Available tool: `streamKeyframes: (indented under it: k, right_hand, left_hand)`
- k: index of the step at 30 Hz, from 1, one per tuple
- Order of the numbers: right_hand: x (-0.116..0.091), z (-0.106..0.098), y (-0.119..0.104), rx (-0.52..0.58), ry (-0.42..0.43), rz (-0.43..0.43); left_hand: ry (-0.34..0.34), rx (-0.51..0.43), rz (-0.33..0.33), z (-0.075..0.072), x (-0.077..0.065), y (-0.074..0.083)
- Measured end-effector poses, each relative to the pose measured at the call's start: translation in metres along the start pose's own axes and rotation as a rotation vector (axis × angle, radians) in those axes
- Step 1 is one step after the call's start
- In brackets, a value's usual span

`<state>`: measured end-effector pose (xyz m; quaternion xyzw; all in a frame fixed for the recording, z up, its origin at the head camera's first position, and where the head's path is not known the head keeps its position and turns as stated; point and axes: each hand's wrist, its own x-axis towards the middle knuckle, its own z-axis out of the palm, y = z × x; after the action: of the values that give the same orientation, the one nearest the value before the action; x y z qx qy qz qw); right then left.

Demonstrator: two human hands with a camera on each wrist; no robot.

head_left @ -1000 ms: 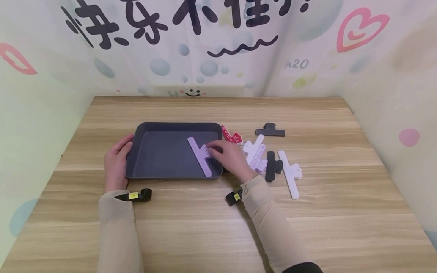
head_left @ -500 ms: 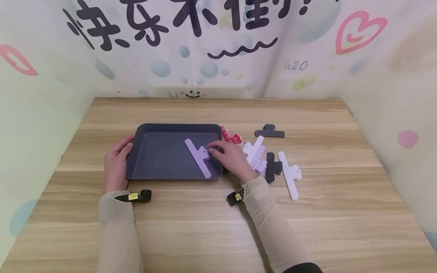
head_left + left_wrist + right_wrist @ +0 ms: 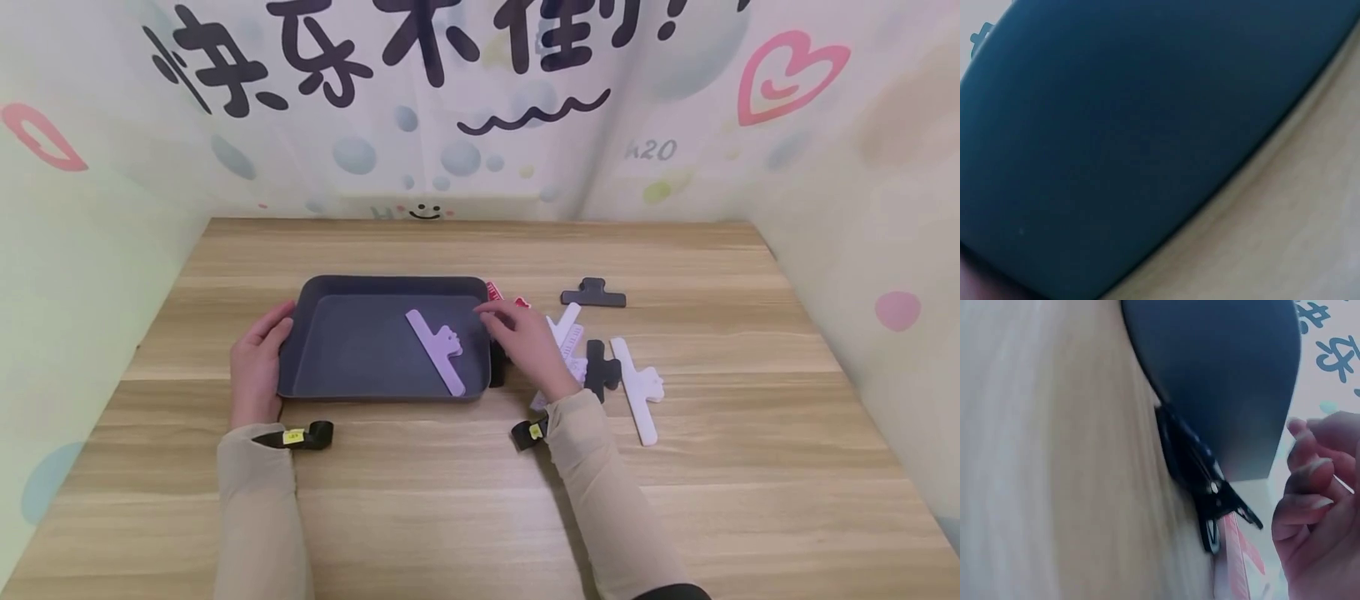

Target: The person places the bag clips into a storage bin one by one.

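Your left hand (image 3: 256, 362) rests, relaxed, against the dark tray (image 3: 352, 346). Your right hand (image 3: 527, 343), loosely curled, holds nothing near the purple clip (image 3: 437, 350).

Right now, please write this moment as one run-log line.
left hand: touches tray at left end; right hand: empty, near tray's right end; purple clip: inside tray

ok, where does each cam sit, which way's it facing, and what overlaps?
Head: worn on the head, facing forward and down at table, tray and purple clip; left hand, right hand and sleeves show.
Left wrist: worn there, facing the tray's dark side close up; a blurred sliver at bottom left, probably hand.
Right wrist: worn there, facing the tray's right end and a black clip; the right hand's fingers show.
Shared: head and right wrist both show the right hand, tray and wall.
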<state>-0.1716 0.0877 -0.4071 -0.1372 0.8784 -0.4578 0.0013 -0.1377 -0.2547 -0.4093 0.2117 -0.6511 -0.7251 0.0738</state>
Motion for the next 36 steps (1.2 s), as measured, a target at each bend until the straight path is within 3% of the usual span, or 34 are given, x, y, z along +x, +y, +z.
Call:
streamKeyframes:
  k: [5,9,16,29,36]
  right_hand:
    - [0.0,-0.01,0.005,0.026,0.049,0.073]
    - [0.0,-0.017,0.01,-0.022,0.077,0.141]
    - [-0.001,-0.027,0.015,-0.11,0.042,0.218]
    - [0.001,-0.027,0.018,-0.277,-0.073,0.167]
    - [0.0,-0.028,0.016,-0.307,-0.074,0.168]
  left_hand:
    - [0.009,0.012,0.01,-0.001,0.001,-0.003]
    - [0.005,0.013,0.006,-0.002,0.002,-0.004]
    - [-0.005,-0.007,0.011,-0.002,0.002,-0.005]
    - [0.005,0.009,-0.009,-0.001,0.002,-0.002]
    - [0.003,0.006,-0.004,-0.001,0.001,-0.003]
